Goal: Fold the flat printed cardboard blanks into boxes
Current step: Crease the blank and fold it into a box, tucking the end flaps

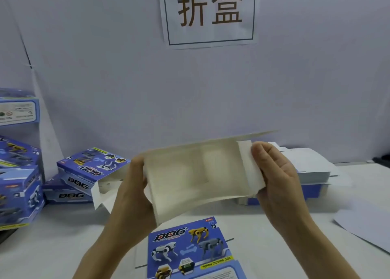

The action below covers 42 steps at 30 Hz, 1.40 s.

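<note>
Left hand (pixel 135 185) grips one wall of the half-formed box (pixel 196 173), steadying it open. Right hand (pixel 274 173) curls its fingers (pixel 259 150) over the side flap (pixel 250 171) beside its palm, evidently to fold it inward.

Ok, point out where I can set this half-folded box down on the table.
Best: bare table between the left forearm and the folded boxes. A smaller strip lies between the printed blank and the white sheet, crossed by the right forearm. Crowded: far left with boxes, far right with the stack of flat blanks.
</note>
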Tool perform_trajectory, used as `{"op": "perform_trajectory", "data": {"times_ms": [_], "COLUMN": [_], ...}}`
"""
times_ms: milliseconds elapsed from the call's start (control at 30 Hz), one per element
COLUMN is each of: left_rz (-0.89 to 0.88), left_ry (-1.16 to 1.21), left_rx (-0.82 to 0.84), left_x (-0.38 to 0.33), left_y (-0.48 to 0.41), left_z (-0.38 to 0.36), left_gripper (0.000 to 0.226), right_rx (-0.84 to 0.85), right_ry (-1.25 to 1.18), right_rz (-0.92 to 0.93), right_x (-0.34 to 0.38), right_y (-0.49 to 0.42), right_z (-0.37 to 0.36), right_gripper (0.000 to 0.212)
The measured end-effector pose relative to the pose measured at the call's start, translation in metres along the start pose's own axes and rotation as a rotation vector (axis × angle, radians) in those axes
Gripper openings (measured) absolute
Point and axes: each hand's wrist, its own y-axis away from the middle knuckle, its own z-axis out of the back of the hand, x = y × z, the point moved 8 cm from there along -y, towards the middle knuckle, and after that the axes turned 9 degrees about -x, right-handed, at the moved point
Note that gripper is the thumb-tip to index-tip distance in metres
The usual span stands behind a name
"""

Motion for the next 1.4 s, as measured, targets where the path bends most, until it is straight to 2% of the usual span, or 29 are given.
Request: {"op": "perform_trajectory", "data": {"times_ms": [33,67,133,167,200,267,333,367,433,533,600,667,767,833,900,1000,1067,1133,1200,1267,1333,1367,1400], "left_rz": [-0.026,-0.043,0.026,0.041,0.052,0.072,0.213,0.308,0.377,0.339,0.231,0.159,0.120,0.066,0.037,0.037,0.081,0.176,0.421,0.647,0.885,0.892,0.825], "left_ry": [0.034,0.097,0.168,0.110,0.043,-0.049,-0.096,-0.108,-0.180,-0.268,-0.318,-0.340,-0.282,-0.247,-0.235,-0.200,-0.197,-0.183,0.005,0.255,0.469,0.519,0.522], "left_rx": [-0.002,0.020,0.018,0.044,0.064,-0.013,-0.057,-0.063,-0.072,-0.072,-0.047,-0.021,-0.039,-0.039,-0.027,-0.039,-0.037,0.017,0.219,0.358,0.300,0.265,0.231], "left_x": [-0.003,-0.007,0.000,0.003,0.000,0.000,0.009,0.017,0.032,0.031,0.021,0.015,0.012,0.007,0.008,0.013,0.016,0.023,0.034,0.031,0.032,0.029,0.022], "left_y": [0.001,0.002,0.005,0.007,0.006,0.004,0.002,0.004,0.010,0.010,0.008,0.007,0.007,0.008,0.010,0.009,0.008,0.012,0.023,0.028,0.030,0.028,0.022], "left_z": [0.000,-0.002,-0.004,-0.007,-0.010,-0.004,0.003,0.002,0.000,-0.001,-0.005,-0.008,-0.010,-0.014,-0.016,-0.015,-0.017,-0.020,-0.031,-0.045,-0.053,-0.054,-0.052], "left_gripper": [0.081,0.075,0.056,0.049,0.051,0.075,0.085,0.086,0.086,0.090,0.092,0.094,0.096,0.099,0.099,0.098,0.103,0.114,0.130,0.128,0.108,0.086,0.069], "right_rx": [-0.011,-0.014,-0.039,-0.078,-0.126,-0.197,-0.289,-0.328,-0.330,-0.226,-0.176,-0.128,-0.164,-0.153,-0.099,-0.083,-0.109,-0.215,-0.343,-0.405,-0.385,-0.365,-0.345], "right_ry": [-0.063,-0.095,-0.031,0.031,0.075,0.076,0.078,0.138,0.301,0.665,0.883,0.968,0.911,0.834,0.730,0.707,0.732,0.800,0.850,0.861,0.852,0.844,0.833], "right_rz": [-0.045,-0.068,-0.029,0.005,0.037,0.121,0.300,0.419,0.609,0.758,0.815,0.717,0.522,0.409,0.332,0.304,0.341,0.442,0.545,0.584,0.585,0.586,0.590], "right_x": [-0.006,-0.010,-0.009,-0.005,0.001,0.018,0.041,0.052,0.063,0.051,0.038,0.026,0.014,0.007,0.001,-0.002,0.000,0.005,0.013,0.018,0.016,0.015,0.013], "right_y": [0.001,0.002,0.001,-0.002,-0.004,-0.008,-0.005,-0.001,0.009,0.020,0.024,0.022,0.016,0.012,0.009,0.002,0.002,0.004,0.010,0.013,0.013,0.013,0.013], "right_z": [-0.002,-0.005,-0.005,-0.001,0.006,0.021,0.035,0.038,0.030,0.002,-0.013,-0.019,-0.011,-0.007,-0.006,0.003,0.005,0.008,0.012,0.015,0.014,0.012,0.011], "right_gripper": [0.013,0.008,0.006,0.010,0.015,0.022,0.025,0.026,0.027,0.031,0.034,0.041,0.060,0.050,0.016,0.020,0.019,0.018,0.014,0.016,0.016,0.015,0.015]}}
